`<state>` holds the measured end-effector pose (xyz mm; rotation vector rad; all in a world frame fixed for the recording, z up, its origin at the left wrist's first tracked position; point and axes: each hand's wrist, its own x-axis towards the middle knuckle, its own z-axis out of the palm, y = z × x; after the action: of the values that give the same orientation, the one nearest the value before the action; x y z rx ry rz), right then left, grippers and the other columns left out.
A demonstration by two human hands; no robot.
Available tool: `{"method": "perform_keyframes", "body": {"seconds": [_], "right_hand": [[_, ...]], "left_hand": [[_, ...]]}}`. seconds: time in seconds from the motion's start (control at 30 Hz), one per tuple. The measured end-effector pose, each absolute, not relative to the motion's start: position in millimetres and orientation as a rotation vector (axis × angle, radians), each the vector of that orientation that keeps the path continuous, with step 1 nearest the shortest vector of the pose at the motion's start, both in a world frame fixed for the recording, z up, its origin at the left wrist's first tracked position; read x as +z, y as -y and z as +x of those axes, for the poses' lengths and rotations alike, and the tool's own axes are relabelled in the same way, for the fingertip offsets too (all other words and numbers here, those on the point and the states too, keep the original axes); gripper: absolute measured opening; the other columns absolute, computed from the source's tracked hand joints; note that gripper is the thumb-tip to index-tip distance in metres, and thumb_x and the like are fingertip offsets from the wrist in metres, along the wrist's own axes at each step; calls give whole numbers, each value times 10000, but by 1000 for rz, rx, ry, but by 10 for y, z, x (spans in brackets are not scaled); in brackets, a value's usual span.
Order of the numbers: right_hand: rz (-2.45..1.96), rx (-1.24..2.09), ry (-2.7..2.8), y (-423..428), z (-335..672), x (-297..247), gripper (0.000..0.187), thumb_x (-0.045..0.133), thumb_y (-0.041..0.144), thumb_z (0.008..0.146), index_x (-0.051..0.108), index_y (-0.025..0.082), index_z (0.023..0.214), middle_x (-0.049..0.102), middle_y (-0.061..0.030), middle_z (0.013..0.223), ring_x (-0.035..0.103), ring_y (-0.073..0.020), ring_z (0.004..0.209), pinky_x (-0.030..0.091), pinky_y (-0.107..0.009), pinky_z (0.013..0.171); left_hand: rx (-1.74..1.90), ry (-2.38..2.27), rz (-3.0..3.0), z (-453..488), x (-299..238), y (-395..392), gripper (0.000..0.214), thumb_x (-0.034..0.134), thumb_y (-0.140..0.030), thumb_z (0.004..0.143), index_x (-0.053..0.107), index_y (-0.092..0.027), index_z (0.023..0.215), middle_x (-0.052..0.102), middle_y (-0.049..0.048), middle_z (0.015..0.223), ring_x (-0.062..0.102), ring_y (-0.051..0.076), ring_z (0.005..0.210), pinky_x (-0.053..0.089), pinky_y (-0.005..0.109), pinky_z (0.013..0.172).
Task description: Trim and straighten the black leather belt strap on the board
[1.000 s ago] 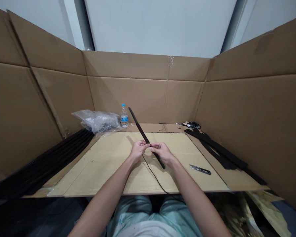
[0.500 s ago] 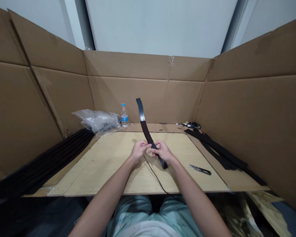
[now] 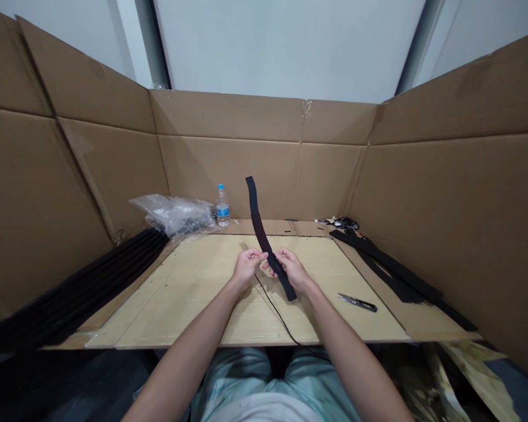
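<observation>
Head view: left hand [image 3: 246, 268] and right hand [image 3: 293, 269] are pinching a black strip [image 3: 260, 231].
Risk: I'm watching for a slack pinch dropping it.

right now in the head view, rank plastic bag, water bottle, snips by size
Clear plastic bag largest; water bottle and thread snips look alike, and the snips sit nearer the camera, so unranked.

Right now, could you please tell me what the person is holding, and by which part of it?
A black strip: the right hand grips it near its lower end, and the left hand pinches it just above.
</observation>
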<state>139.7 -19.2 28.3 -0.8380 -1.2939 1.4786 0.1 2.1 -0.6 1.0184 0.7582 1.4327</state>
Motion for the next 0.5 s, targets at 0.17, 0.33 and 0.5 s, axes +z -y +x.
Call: {"method": "perform_keyframes", "body": {"seconds": [0.17, 0.33, 0.5], "right_hand": [[-820, 1477, 1253, 185, 1404, 280, 477, 784, 473, 590, 424, 191, 726, 671, -30, 660, 591, -128, 548, 418, -211, 490], [-828, 1452, 1241, 157, 1423, 247, 426, 833, 374, 548, 566, 162, 802, 666, -14, 703, 586, -109, 602, 441, -213, 548], [-870, 1461, 1278, 141, 1422, 219, 441, 870, 277, 469, 647, 119, 814, 646, 2, 662, 546, -81, 540, 427, -197, 509]], "left_hand": [[1456, -768, 1008, -10, 25, -8, 482, 841, -452, 459, 477, -147, 545, 361, -90, 406, 217, 18, 363, 113, 198, 398], [1443, -760, 1006, -1, 26, -14, 477, 846, -443, 439, 504, -141, 579, 417, -78, 431, 233, 15, 355, 105, 197, 389], [1397, -727, 1024, -4, 39, 3, 456, 869, -357, 408, 523, -129, 597, 421, -78, 443, 255, 11, 355, 109, 194, 386]]}}
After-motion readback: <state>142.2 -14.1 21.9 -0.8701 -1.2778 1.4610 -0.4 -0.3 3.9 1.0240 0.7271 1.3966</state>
